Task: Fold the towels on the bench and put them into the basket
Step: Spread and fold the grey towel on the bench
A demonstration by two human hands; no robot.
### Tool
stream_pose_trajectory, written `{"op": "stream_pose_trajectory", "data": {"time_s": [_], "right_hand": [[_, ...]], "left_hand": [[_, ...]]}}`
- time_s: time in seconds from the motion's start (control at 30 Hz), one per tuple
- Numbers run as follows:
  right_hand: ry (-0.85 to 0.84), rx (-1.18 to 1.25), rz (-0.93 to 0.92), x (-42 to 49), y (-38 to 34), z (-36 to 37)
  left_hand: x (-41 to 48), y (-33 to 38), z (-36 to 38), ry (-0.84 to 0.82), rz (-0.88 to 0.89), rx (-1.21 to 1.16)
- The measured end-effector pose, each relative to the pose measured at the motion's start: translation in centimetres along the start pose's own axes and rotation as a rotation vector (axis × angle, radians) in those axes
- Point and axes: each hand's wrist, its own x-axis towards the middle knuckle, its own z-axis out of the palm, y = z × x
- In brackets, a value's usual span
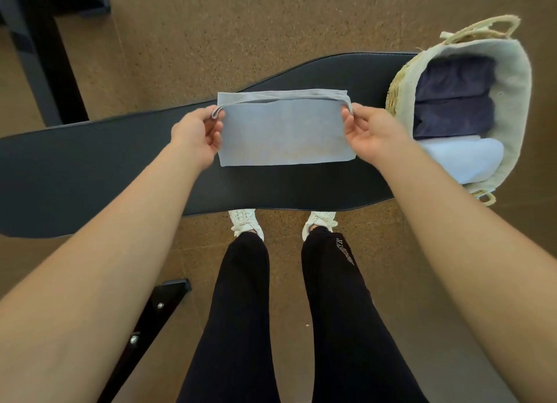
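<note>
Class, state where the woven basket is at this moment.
In the head view the basket stands at the right end of the black bench, just right of the right hand pinching the grey towel.

We count four towels: one grey towel (286,134), two navy towels (455,77) (452,116), one pale towel (464,158). We see one basket (512,101), one bench (90,167), two hands (196,137) (370,134).

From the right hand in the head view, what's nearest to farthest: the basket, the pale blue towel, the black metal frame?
1. The pale blue towel: on the bench, its corner pinched by the right hand.
2. The basket: just right of the hand.
3. The black metal frame: far off at top left.
</note>
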Motion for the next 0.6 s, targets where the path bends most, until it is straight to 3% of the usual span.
{"op": "stream_pose_trajectory", "data": {"time_s": [0.1,0.17,0.3,0.47,0.6], "right_hand": [[0.045,-0.013,-0.021,1.2,-0.9,1.1],[0.123,-0.154,-0.079,1.8,-1.1,1.3],[0.366,-0.867,-0.432,3.6,0.2,0.3],[0.203,-1.602,-0.829,4.9,2.6,-1.8],[0.074,-1.85,-0.773,5.5,4.5,-2.7]], "left_hand": [[0.5,1.1,1.4,-0.007,0.028,-0.038],[0.6,1.3,1.8,-0.004,0.076,-0.074],[1.7,0.0,1.0,0.161,0.301,0.261],[2.5,-2.8,-0.1,0.241,0.327,0.638],[2.1,-4.5,0.0,0.221,0.326,0.825]]}}
